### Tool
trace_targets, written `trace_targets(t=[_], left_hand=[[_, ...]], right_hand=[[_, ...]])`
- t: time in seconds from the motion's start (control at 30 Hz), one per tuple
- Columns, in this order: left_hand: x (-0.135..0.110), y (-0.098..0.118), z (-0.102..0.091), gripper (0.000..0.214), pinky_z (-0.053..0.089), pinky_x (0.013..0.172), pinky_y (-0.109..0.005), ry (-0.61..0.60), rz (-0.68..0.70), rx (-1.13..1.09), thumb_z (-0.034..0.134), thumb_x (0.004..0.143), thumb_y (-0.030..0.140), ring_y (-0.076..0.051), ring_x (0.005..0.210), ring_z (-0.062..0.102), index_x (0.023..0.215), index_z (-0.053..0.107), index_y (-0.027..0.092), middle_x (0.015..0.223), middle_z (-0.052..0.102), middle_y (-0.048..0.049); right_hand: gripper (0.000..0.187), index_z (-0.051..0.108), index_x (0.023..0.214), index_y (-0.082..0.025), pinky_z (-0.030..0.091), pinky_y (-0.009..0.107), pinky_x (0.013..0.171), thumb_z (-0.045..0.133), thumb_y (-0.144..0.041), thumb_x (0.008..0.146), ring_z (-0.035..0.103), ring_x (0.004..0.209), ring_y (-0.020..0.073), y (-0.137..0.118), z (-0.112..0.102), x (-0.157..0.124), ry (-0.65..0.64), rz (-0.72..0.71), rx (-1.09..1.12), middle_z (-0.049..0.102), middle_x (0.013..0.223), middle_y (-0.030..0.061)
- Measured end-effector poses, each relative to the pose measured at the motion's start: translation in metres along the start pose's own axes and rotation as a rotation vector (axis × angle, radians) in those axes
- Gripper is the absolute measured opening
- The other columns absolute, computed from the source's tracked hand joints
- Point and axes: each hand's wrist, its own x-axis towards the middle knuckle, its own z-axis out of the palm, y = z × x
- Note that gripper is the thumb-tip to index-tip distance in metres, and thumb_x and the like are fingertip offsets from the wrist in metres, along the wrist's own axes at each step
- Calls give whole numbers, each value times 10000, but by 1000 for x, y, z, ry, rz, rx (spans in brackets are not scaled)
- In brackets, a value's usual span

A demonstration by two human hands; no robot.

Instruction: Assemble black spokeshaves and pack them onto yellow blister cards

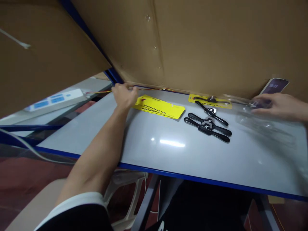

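My left hand [125, 95] is at the back of the table, beside the left end of a stack of yellow cards [160, 107] printed "woodworking tool". Its thumb stands apart from the bent fingers, and I see nothing held there. Over on the right, my right hand [280, 104] grips clear plastic blister covers [267, 125], smeared by motion. Between the hands lie a pair of black spokeshaves [208, 129] side by side and another spokeshave [212, 113] just behind them. A further spokeshave lies on a yellow backing card [198, 100] near the cardboard wall.
Cardboard panels [204, 41] rise behind and left of the white table [149, 147]. A phone [275, 85] leans at the back right. A power strip [56, 99] lies left, with a thin red-and-yellow wire along the back edge. A plastic chair [130, 199] stands below.
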Motion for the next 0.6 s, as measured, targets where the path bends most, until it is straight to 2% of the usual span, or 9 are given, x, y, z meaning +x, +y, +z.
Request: trace_targets(t=[0.07,0.13,0.2,0.23,0.33,0.4,0.5,0.6], left_hand=[[-4,9,4,348,304,1258,-591,0,78,62,530,1009,364,-358,1359,457,1167,685,97,1332,660,-158],[-11,25,12,403,360,1231,-537,-115,265,114,513,1035,417,-336,1326,519,1212,701,108,1321,676,-149],[-21,44,22,482,400,1198,-517,-259,476,142,465,1040,475,-343,1315,558,1250,713,120,1333,685,-160],[-27,54,26,521,416,1185,-517,-320,562,149,434,1037,498,-351,1313,572,1268,719,127,1342,689,-166],[-47,81,36,622,450,1162,-522,-475,740,152,360,1032,536,-365,1300,608,1316,719,115,1371,692,-192],[-62,96,38,649,462,1150,-539,-541,799,134,321,1047,547,-373,1324,606,1365,699,125,1424,677,-190],[-81,115,36,646,456,1163,-547,-623,905,112,294,1071,547,-360,1376,590,1421,665,149,1479,653,-173],[-94,125,34,631,445,1173,-585,-657,948,79,300,1085,560,-366,1400,574,1425,660,169,1499,639,-166]], right_hand=[[484,787,964,-371,624,602,710,888,-685,610,752,742,372,53,7,-16,-12,59,-57,805,917,84],[415,733,775,-361,619,589,600,928,-600,498,718,613,350,88,24,-30,-65,82,-39,768,770,62],[346,708,719,-354,627,596,624,918,-514,494,734,640,357,101,40,-39,-194,154,15,769,763,58],[341,700,702,-345,623,592,637,919,-487,484,744,664,367,99,44,-40,-215,207,19,776,774,78],[433,776,864,-307,612,571,772,937,-507,515,784,904,406,71,39,-30,-167,209,32,821,1054,179],[513,808,1078,-265,596,550,862,873,-574,674,774,1035,408,35,31,-16,-111,151,29,796,1206,225],[490,757,1297,-240,583,508,971,657,-550,930,758,1123,347,-31,37,8,-101,36,137,777,1308,171],[417,745,1308,-222,563,491,1018,587,-470,1013,746,1137,323,-94,67,31,-135,-66,229,791,1282,138]])
